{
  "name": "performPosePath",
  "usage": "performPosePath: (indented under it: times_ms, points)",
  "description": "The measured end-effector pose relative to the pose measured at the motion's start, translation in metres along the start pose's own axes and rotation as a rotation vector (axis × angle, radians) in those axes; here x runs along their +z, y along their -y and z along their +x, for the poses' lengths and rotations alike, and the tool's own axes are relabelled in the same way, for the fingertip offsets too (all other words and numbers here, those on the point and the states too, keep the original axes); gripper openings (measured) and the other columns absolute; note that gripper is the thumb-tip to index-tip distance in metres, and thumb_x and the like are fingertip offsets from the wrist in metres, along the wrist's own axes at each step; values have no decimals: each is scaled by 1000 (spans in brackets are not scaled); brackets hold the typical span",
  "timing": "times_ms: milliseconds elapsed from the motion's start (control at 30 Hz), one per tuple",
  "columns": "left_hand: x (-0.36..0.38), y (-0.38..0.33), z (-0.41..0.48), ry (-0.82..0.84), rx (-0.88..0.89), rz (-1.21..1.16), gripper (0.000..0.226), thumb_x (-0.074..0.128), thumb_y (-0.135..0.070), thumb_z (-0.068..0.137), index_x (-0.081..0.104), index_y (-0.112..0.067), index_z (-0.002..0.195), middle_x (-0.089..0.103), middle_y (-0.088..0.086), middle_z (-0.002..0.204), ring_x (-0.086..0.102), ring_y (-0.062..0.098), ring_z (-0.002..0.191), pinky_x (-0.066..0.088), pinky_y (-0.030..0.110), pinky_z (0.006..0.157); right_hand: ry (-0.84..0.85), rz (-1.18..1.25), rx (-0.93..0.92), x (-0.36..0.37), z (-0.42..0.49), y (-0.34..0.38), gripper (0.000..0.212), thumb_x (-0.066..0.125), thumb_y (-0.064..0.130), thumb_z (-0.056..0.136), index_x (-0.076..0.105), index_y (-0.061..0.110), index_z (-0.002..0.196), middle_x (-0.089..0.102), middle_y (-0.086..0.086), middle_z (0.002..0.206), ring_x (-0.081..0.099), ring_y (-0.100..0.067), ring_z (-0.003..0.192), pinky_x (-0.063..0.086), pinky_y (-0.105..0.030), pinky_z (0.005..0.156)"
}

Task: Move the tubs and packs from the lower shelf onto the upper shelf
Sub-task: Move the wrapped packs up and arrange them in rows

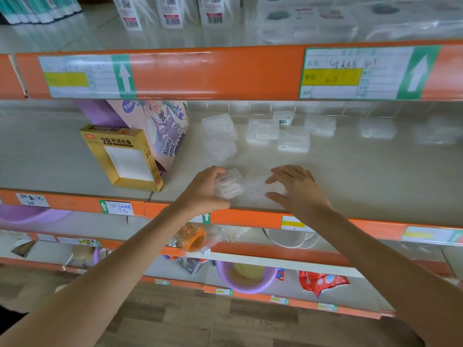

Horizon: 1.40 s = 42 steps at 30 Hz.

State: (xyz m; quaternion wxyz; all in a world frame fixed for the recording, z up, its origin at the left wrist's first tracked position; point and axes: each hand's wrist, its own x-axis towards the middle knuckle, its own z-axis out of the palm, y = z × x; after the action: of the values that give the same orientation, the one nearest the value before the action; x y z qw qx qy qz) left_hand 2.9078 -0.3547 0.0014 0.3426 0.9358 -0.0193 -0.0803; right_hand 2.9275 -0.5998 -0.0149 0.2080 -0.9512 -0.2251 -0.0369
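Observation:
My left hand (204, 190) grips a small clear plastic tub (230, 185) near the front edge of the middle shelf (350, 181). Right beside it sits a second clear tub (260, 187), which my right hand (297, 187) grips with fingers and thumb curled round its right side. Several more clear tubs (263, 130) lie further back on the same shelf, one stack (220, 136) to the left. The upper shelf (75, 33) above carries wrapped clear packs (310, 23) at the right.
A yellow 2B box (120, 156) and a purple cartoon box (160, 126) lean at the left of the middle shelf. White barcode boxes (170, 11) stand on the upper shelf. Orange price rails (213, 71) front each shelf. Lower shelves hold a purple basin (246, 275), snack packs (318, 281) and bowls (290, 237).

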Motion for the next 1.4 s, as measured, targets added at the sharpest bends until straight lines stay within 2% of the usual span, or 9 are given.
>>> performPosePath:
  times_ms: [233, 333, 400, 467, 567, 800, 1133, 1233, 1400]
  points:
    - [5, 3, 12, 31, 6, 123, 85, 80, -31, 80, 35, -16, 150, 40, 5, 143, 33, 24, 134, 30, 39, 113, -72, -170, 39, -7, -2, -11, 27, 73, 29, 86, 68, 18, 110, 64, -3, 114, 60, -31, 106, 33, -39, 100]
    - [8, -4, 12, 45, -4, 166, 96, 80, -34, 78, 24, -15, 153, 35, 5, 148, 27, 25, 138, 26, 41, 115, -81, -185, 49, -4, -4, -13, 32, 76, 31, 82, 67, 15, 108, 59, -8, 121, 57, -33, 111, 35, -42, 100]
    - [11, -7, 12, 9, 7, 153, 94, 81, -36, 77, 27, -16, 152, 38, 4, 147, 30, 24, 136, 27, 39, 113, -42, -112, 69, -1, -3, -11, 33, 74, 31, 85, 61, 15, 110, 50, -7, 139, 46, -30, 129, 32, -40, 105]
    - [13, -8, 12, -23, 43, 151, 82, 80, -33, 79, 37, -16, 146, 45, 4, 141, 36, 23, 130, 31, 36, 108, -22, -19, 120, 1, 0, -8, 31, 70, 29, 88, 55, 15, 111, 48, -3, 142, 38, -26, 135, 33, -38, 104]
    - [14, -10, 11, -22, 82, 154, 71, 78, -29, 80, 45, -16, 141, 50, 3, 134, 42, 21, 123, 36, 35, 104, -26, -14, 156, 3, 4, -6, 31, 68, 31, 90, 52, 16, 112, 54, 0, 128, 40, -24, 129, 34, -36, 97]
    - [12, -18, 3, -45, 125, 122, 70, 83, -20, 73, 52, -17, 136, 55, -1, 129, 48, 16, 119, 35, 23, 96, -38, -27, 174, -10, -17, -10, 38, 70, 36, 88, 56, 17, 117, 56, -2, 124, 47, -28, 120, 32, -34, 99]
    - [10, -81, -43, -40, 194, 97, 72, 85, -22, 70, 55, -16, 136, 59, 1, 128, 55, 14, 118, 44, 29, 102, -125, -5, 166, -88, -82, -6, 43, 78, 43, 78, 61, 23, 113, 57, 3, 117, 54, -21, 109, 42, -32, 86]
    - [9, -108, -66, -36, 229, 96, 72, 85, -21, 70, 55, -17, 136, 59, -1, 128, 55, 13, 121, 43, 32, 104, -169, -30, 151, -116, -106, -1, 42, 76, 47, 78, 61, 27, 112, 57, 8, 115, 54, -16, 109, 38, -26, 76]
    - [3, -152, -103, -73, 261, 110, 72, 84, -20, 69, 53, -18, 135, 58, -2, 128, 54, 10, 121, 42, 29, 103, -200, -45, 120, -163, -142, 8, 42, 72, 52, 78, 59, 31, 112, 55, 11, 113, 53, -13, 110, 36, -25, 72]
